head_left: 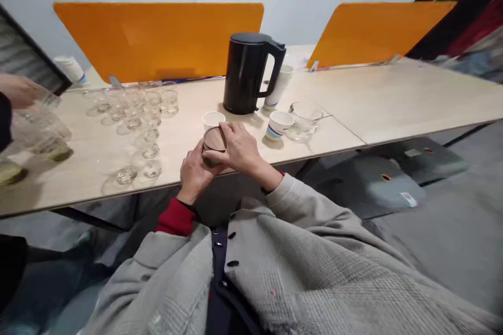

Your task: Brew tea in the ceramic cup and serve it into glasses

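Close to the table's front edge, my left hand [193, 175] and my right hand [242, 149] are both wrapped around a small round container with a brown top [214, 139]. Its sides are mostly hidden by my fingers, so I cannot tell whether the brown is a lid or its contents. Just behind it stands a white paper cup [213, 117], partly covered by my right hand. To the right of my hands is another paper cup [278, 126] with blue stripes, beside a clear glass pitcher [304, 121]. A black electric kettle [244, 76] stands upright behind them.
Several clear small glasses [137, 110] stand on the left of the table [385, 99]. At far left, another person's hand [19, 91] is near clear vessels with greenish contents [51, 147]. Stacked paper cups [280, 89] stand behind the kettle handle. Orange dividers [157, 39] line the back.
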{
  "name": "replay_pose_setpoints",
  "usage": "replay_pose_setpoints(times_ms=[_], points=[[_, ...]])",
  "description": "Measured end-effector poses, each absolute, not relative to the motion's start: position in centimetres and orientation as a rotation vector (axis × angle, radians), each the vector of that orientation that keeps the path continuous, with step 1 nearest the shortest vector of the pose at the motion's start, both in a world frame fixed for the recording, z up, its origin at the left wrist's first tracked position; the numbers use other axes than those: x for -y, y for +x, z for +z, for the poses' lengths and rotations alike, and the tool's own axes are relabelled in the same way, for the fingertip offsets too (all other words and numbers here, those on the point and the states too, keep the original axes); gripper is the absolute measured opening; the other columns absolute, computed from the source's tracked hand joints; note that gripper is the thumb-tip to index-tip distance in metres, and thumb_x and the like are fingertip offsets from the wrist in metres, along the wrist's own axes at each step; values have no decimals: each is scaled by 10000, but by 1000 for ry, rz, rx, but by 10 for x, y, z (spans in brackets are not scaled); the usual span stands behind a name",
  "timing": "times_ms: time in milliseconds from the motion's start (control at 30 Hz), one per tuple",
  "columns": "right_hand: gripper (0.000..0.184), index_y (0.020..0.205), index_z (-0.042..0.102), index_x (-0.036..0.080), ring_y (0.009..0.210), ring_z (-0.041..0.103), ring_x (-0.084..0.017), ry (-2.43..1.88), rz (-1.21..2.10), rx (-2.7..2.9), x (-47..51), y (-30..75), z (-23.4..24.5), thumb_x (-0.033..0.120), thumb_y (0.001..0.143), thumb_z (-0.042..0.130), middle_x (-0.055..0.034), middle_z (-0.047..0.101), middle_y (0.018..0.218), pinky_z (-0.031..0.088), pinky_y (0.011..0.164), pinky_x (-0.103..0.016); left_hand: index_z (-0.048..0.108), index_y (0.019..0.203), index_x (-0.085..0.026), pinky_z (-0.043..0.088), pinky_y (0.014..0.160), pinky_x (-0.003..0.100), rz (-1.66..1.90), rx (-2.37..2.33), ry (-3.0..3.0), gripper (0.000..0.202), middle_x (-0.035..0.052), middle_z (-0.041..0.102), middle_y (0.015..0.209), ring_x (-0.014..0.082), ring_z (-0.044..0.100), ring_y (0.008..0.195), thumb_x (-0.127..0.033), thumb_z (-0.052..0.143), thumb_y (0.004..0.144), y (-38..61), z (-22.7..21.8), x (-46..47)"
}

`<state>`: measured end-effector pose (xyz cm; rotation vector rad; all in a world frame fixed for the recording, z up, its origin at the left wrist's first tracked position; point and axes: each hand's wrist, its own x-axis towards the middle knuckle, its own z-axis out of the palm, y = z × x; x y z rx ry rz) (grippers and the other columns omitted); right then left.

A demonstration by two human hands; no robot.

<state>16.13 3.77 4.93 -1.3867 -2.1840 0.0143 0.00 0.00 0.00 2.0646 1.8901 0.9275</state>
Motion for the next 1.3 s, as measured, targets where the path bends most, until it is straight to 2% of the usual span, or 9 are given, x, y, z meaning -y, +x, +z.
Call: replay_pose_setpoints(times_ms=[167,333,433,567,667,833,1000,1233,1300], points=[[736,1404,690,97,1265,622,-410,-1348,35,2143,-40,156,43,633,913,806,-229,714,1327,540,1126,-559,515,1602,-189,594,1064,457,938,-1929,2009,944,179,752,1466,391,746,1310,-468,936,804,1,-2,-4],[745,1449,677,113,1311,612,-403,-1340,116,2098,-40,159,39,627,920,785,-226,698,1395,544,1135,-553,517,1580,-198,580,1092,459,972,-1907,2032,932,172,736,1503,386,753,1316,-436,943,785,3,-1,-5],[746,1461,674,139,1340,614,-397,-1306,182,2065,-44,163,39,654,929,765,-213,705,1411,547,1128,-547,543,1542,-211,577,1105,459,975,-1913,1999,910,150,770,1455,383,763,1307,-422,960,761,3,0,-4],[625,1345,735,210,1252,677,-346,-1213,351,1975,-55,167,40,726,1007,633,-140,767,1299,551,1102,-510,558,1525,-232,592,1076,454,963,-1924,1964,924,123,820,1355,385,780,1279,-452,982,735,3,2,-3],[661,1336,730,229,1255,689,-328,-1101,462,1852,-62,174,39,785,1013,575,-120,774,1314,546,1117,-498,567,1522,-237,590,1078,447,964,-1919,1959,913,121,824,1349,379,778,1289,-457,982,739,2,3,-3],[749,1462,647,203,1338,651,-344,-1128,346,1652,-67,206,22,800,1023,545,-170,718,1416,513,1171,-520,562,1527,-219,577,1088,442,958,-1898,1988,927,122,823,1345,365,780,1275,-465,987,740,2,3,-5],[745,1448,664,166,1290,652,-393,-1444,248,1740,-63,238,-12,760,1006,588,-207,732,1348,517,1152,-585,578,1496,-203,557,1097,469,935,-1922,2053,896,139,804,1350,380,763,1271,-495,982,751,4,3,-5],[777,1534,620,34,1396,586,-451,-1680,103,1921,-57,233,-30,530,959,787,-291,659,1488,491,1207,-578,574,1493,-209,533,1111,485,925,-1956,2086,887,156,799,1329,398,751,1283,-510,973,759,8,2,-8],[800,1544,607,4,1399,585,-460,-1684,79,1955,-57,232,-29,506,956,810,-303,644,1521,476,1229,-579,575,1489,-210,530,1113,491,915,-1946,2086,895,147,803,1315,400,751,1275,-521,974,750,9,2,-9]])
